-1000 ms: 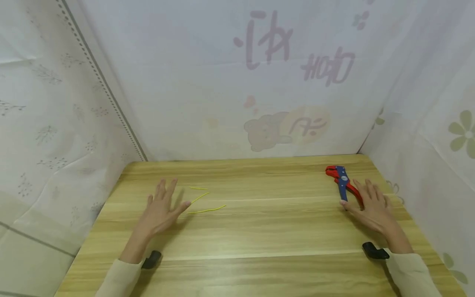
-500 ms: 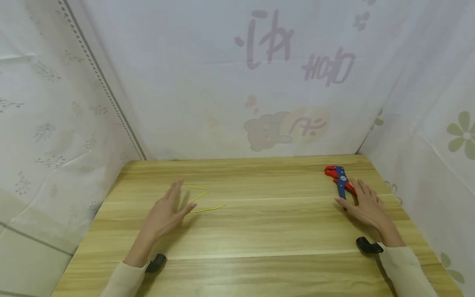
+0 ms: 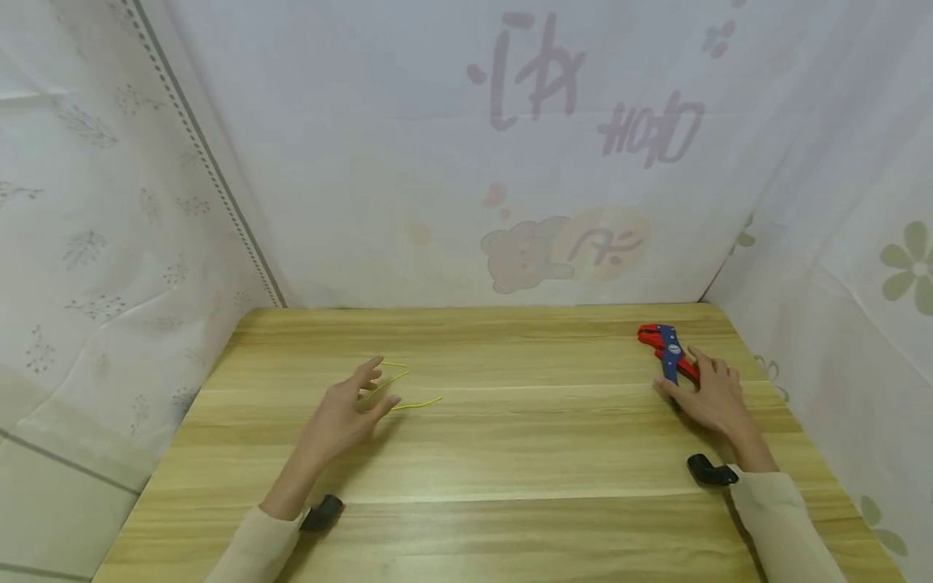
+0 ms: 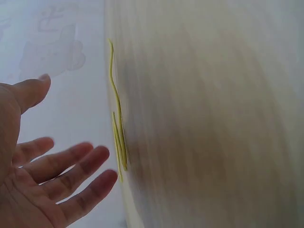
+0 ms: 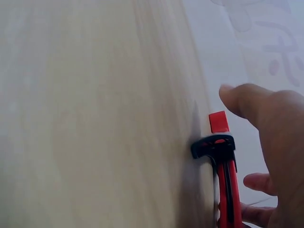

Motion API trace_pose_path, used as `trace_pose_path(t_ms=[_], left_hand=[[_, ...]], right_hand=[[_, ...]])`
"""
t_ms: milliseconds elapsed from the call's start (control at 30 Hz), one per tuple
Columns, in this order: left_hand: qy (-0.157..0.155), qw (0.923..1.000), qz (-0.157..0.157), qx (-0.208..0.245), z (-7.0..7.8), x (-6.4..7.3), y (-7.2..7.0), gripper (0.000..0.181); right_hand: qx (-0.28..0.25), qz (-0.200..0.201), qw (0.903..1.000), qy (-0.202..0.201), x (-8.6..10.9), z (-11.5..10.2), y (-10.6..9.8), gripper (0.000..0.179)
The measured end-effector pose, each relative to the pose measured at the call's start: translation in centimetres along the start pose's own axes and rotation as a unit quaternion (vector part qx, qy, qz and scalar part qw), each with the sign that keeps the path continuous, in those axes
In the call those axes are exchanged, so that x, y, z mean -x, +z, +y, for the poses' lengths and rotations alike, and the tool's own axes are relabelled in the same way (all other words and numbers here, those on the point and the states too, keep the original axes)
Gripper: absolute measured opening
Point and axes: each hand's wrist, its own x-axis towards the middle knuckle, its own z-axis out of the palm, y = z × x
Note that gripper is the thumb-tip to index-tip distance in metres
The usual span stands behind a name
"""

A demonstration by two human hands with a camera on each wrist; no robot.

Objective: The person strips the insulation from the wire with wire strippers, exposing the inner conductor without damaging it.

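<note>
Three thin yellow wires lie on the wooden table: a short wire (image 3: pixel 394 364) at the back, a slanted wire (image 3: pixel 392 380) in the middle and a longer wire (image 3: pixel 421 403) in front. My left hand (image 3: pixel 346 417) hovers at their left ends, thumb apart from loosely bent fingers, holding nothing. In the left wrist view the wires (image 4: pixel 117 95) lie beyond the fingertips. At the right is a red and blue wire stripper (image 3: pixel 670 350). My right hand (image 3: pixel 717 398) is around its handles, thumb and fingers spread on either side; the right wrist view shows the thumb apart from the stripper (image 5: pixel 229 190).
Patterned white cloth (image 3: pixel 408 162) hangs behind the wooden table (image 3: pixel 496 461) and along both sides. Black wrist-worn pieces (image 3: pixel 323 513) jut inward from both cuffs.
My left hand has moved right and its fingers have bent, now covering the wires' left ends. My right hand has shifted slightly left, closer around the wire stripper, which has stayed in place.
</note>
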Motion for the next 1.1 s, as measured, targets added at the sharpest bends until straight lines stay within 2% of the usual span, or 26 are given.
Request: trace_pose_path(t_ms=[133,267,467,600,900,967,1100], left_hand=[[0.006,0.9994,-0.021,0.025,0.7,-0.5,0.4,0.064],[0.005,0.9985,-0.045,0.032,1.2,-1.0,0.9,0.055],[-0.006,0.9959,-0.078,0.046,1.6,-1.4,1.4,0.041],[-0.01,0.9948,-0.094,0.039,1.6,-1.6,1.7,0.033],[-0.048,0.9925,-0.111,0.02,1.6,-1.7,1.9,0.004],[-0.055,0.9912,-0.119,0.02,1.7,-1.7,1.9,0.006],[-0.048,0.9905,-0.127,0.018,1.7,-1.6,2.1,0.008]], right_hand=[[-0.011,0.019,0.9996,0.016,-0.2,0.0,0.4,0.098],[-0.03,0.035,0.9981,0.04,-0.3,0.0,0.8,0.091],[-0.064,0.037,0.9948,0.07,-0.2,-0.5,0.9,0.088],[-0.07,0.041,0.9932,0.084,-0.3,-0.7,1.0,0.085],[-0.029,0.025,0.9954,0.088,-0.5,-1.5,1.2,0.087],[-0.012,0.018,0.9956,0.091,-0.5,-1.7,1.1,0.084],[0.019,-0.006,0.9952,0.096,-0.3,-2.0,0.6,0.081]])
